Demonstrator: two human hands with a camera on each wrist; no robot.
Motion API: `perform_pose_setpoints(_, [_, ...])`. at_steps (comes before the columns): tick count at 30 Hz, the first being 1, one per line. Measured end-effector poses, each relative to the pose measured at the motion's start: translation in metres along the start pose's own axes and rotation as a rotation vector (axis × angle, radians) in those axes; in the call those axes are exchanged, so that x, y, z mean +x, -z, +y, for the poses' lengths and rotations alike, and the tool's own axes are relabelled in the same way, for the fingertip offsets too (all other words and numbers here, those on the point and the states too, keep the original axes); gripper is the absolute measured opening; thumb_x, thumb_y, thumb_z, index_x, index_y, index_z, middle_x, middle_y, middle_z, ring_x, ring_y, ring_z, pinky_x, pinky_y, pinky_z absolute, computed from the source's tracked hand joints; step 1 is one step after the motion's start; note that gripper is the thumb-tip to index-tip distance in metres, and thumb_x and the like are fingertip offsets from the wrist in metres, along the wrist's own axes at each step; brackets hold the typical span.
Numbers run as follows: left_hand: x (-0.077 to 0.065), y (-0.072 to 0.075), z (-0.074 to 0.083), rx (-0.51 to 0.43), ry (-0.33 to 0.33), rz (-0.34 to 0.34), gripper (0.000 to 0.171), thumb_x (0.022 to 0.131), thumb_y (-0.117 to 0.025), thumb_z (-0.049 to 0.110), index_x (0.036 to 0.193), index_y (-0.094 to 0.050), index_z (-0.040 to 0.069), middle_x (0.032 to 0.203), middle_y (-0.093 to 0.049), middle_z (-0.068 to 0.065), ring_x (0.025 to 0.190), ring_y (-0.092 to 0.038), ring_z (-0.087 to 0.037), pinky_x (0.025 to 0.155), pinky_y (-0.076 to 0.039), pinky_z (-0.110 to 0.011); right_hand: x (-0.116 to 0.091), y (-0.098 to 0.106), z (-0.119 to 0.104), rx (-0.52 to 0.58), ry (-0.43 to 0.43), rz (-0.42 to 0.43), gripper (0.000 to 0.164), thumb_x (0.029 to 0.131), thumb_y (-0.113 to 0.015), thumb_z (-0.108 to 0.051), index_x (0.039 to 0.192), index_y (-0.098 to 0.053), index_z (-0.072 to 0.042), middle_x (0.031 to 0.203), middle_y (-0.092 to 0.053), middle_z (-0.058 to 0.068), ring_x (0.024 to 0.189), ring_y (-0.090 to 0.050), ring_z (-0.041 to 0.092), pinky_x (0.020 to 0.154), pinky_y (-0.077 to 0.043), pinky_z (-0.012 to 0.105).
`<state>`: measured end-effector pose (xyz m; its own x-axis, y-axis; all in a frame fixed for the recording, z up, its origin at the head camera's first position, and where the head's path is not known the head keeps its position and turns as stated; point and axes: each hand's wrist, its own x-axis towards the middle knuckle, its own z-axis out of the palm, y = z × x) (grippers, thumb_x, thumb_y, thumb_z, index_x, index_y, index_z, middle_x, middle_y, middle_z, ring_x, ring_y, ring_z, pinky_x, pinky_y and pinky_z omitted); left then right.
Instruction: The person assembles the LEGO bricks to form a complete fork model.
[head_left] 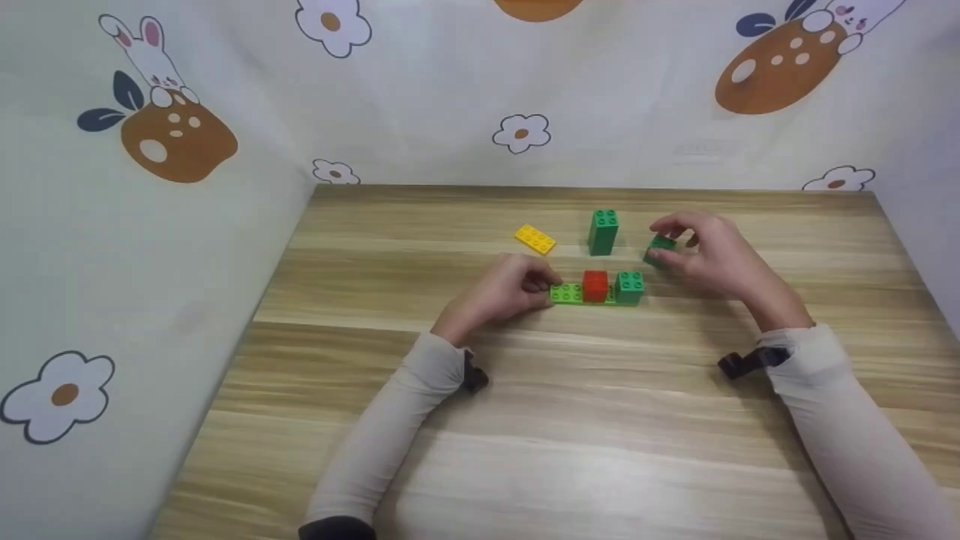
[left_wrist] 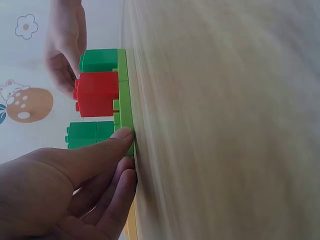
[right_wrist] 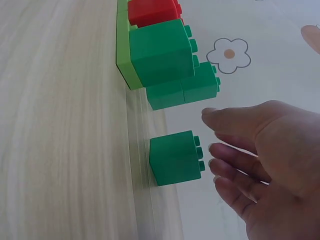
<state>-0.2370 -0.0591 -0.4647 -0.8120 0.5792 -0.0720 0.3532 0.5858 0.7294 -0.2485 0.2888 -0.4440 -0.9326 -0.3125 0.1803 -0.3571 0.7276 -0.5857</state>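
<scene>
My left hand (head_left: 512,287) pinches the left end of a light green base plate (head_left: 567,293) between thumb and fingers. On that plate stand a red block (head_left: 595,286) and, at its right end, a green block (head_left: 629,287). My right hand (head_left: 709,251) is beside a loose green block (head_left: 660,250) on the table. In the right wrist view, the thumb and fingers (right_wrist: 235,162) are spread and appear apart from that loose block (right_wrist: 175,158). The left wrist view shows the left thumb (left_wrist: 121,134) on the plate's edge (left_wrist: 126,107).
Behind the plate, two stacked green blocks (head_left: 603,233) stand upright on the wooden table (head_left: 420,247). A flat yellow plate (head_left: 535,239) lies to their left. A patterned wall covering (head_left: 435,90) rises along the table's back and left edges.
</scene>
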Motion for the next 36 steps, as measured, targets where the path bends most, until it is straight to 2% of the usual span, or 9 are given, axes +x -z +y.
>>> perform_pose_setpoints(3, [-0.0006,0.0003,0.0007,-0.003,0.007,0.001,0.030,0.094,-0.085,0.009,0.124,-0.080,0.011,0.118,-0.080,-0.002,0.104,-0.072,-0.013,0.098,-0.062,-0.029,-0.0001,0.0010,0.0020,-0.001,0.004,-0.025,0.038,0.095,-0.084,-0.017,0.128,-0.073,0.000,0.120,-0.076,0.017,0.114,-0.066,0.034,0.091,-0.054,0.051])
perform_pose_setpoints(7, [-0.0008,0.0003,0.0006,-0.004,0.005,0.000,0.030,0.094,-0.085,0.009,0.124,-0.080,0.012,0.118,-0.080,-0.002,0.104,-0.072,-0.012,0.097,-0.062,-0.028,-0.0009,0.0015,0.0031,0.005,-0.014,-0.046,0.040,0.094,-0.085,-0.015,0.129,-0.072,0.001,0.122,-0.073,0.019,0.115,-0.065,0.036,0.094,-0.054,0.054])
perform_pose_setpoints(20, [-0.0004,-0.0004,-0.0007,-0.012,0.012,0.003,0.030,0.094,-0.085,0.010,0.123,-0.080,0.014,0.117,-0.080,0.001,0.103,-0.073,-0.011,0.096,-0.062,-0.027,-0.0027,0.0057,0.0056,0.015,-0.075,-0.091,0.044,0.095,-0.083,-0.015,0.134,-0.069,0.001,0.123,-0.071,0.021,0.118,-0.064,0.037,0.099,-0.053,0.054])
perform_pose_setpoints(24, [-0.0002,-0.0006,-0.0013,-0.023,0.016,0.000,0.030,0.094,-0.085,0.010,0.123,-0.080,0.014,0.118,-0.080,0.000,0.103,-0.073,-0.011,0.096,-0.062,-0.027,-0.0023,0.0034,0.0081,0.014,-0.073,-0.096,0.043,0.095,-0.083,-0.014,0.133,-0.069,0.002,0.121,-0.071,0.022,0.116,-0.064,0.037,0.098,-0.053,0.055])
perform_pose_setpoints(31, [0.0005,-0.0007,-0.0014,-0.014,-0.021,0.008,0.029,0.094,-0.085,0.009,0.122,-0.080,0.008,0.117,-0.081,-0.006,0.106,-0.075,-0.015,0.098,-0.062,-0.029,-0.0027,0.0019,0.0097,-0.001,-0.062,-0.081,0.038,0.098,-0.079,-0.013,0.132,-0.070,0.002,0.118,-0.072,0.021,0.111,-0.067,0.035,0.095,-0.055,0.052])
perform_pose_setpoints(36, [0.0008,0.0001,-0.0012,-0.009,-0.011,0.001,0.029,0.094,-0.085,0.010,0.123,-0.080,0.009,0.117,-0.081,-0.005,0.106,-0.075,-0.014,0.098,-0.063,-0.029,-0.0025,0.0046,0.0061,0.006,-0.058,-0.085,0.036,0.102,-0.075,-0.014,0.135,-0.070,0.000,0.125,-0.073,0.021,0.116,-0.068,0.036,0.097,-0.057,0.054])
